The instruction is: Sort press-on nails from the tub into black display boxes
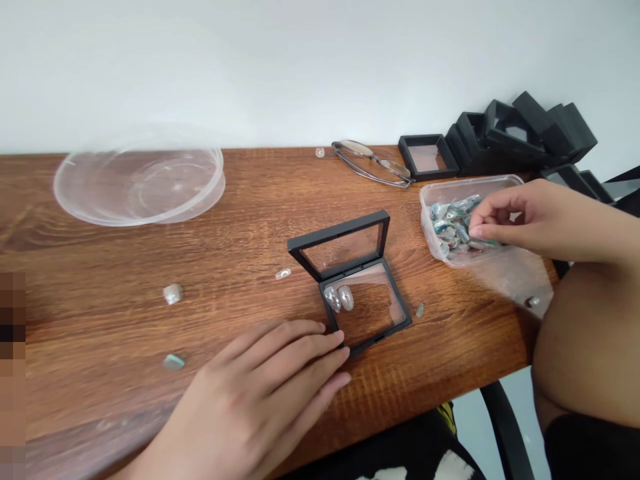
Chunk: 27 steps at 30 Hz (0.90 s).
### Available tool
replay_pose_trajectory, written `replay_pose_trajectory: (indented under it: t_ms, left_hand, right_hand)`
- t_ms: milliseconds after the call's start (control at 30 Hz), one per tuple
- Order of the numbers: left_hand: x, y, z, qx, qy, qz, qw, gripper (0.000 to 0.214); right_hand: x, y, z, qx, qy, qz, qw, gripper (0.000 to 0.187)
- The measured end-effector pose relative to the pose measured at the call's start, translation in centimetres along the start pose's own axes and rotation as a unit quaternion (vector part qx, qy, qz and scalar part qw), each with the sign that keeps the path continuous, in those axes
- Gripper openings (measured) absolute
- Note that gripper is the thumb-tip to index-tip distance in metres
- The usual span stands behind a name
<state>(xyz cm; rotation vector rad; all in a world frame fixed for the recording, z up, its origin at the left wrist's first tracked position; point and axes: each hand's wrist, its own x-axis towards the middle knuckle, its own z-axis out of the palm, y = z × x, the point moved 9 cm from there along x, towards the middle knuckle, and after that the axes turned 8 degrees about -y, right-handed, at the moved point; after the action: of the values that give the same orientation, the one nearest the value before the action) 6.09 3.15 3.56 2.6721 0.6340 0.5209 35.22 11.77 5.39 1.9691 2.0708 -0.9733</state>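
Note:
Fingers stretched out flat, my left hand [270, 380] rests on the table with its fingertips at the left edge of a black display frame [380, 337]. The frame stands open, its lid [340, 230] tilted up and its clear film showing. Two shiny, pearly pieces [339, 298] lie on the film at its left side. My right hand [530, 217] reaches over a clear plastic tub [430, 250] of shiny, shell-like pieces [457, 223]. Its thumb and fingers are pinched together at the pieces; what is between them is hidden.
Behind the tub, several black frames [520, 133] are piled against the wall, beside eyeglasses [373, 163]. A clear round lid [140, 180] lies at the back left. Loose pieces lie about the table, including a white one [173, 294] and a greenish one [173, 362].

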Motion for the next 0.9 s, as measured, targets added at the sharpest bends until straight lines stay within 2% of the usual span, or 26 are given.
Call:
replay_pose_trajectory:
  t_ms: [167, 400, 533, 700, 800, 900]
  left_hand:
    - [0.2, 0.0, 0.1, 0.004, -0.001, 0.000, 1.000, 0.024]
    - [0.4, 0.2, -0.1, 0.008, 0.000, 0.001, 1.000, 0.025]
    - [0.5, 0.3, -0.2, 0.008, 0.005, -0.001, 1.000, 0.025]
    - [0.6, 0.4, -0.5, 0.005, 0.011, -0.004, 1.000, 0.024]
    - [1.0, 0.5, -0.8, 0.005, 0.010, 0.005, 1.000, 0.024]
    - [1.3, 0.6, -0.9, -0.001, 0.007, 0.010, 1.000, 0.022]
  right_hand:
    - [-0.7, -2.1, -0.6, 0.088, 0.018, -0.081, 0.993, 0.030]
    - [-0.1, -3.4, -0.3, 0.270, -0.007, -0.132, 0.954, 0.023]
    - [0.0, -4.1, -0.2, 0.309, -0.018, -0.173, 0.935, 0.013]
    - [-0.8, -5.6, -0.4, 0.337, -0.004, -0.227, 0.914, 0.005]
    - [-1.2, -7.6, 0.3, 0.374, 0.004, -0.252, 0.892, 0.006]
    - [-0.9, -9.8, 2.4, 0.412, -0.008, -0.248, 0.877, 0.010]
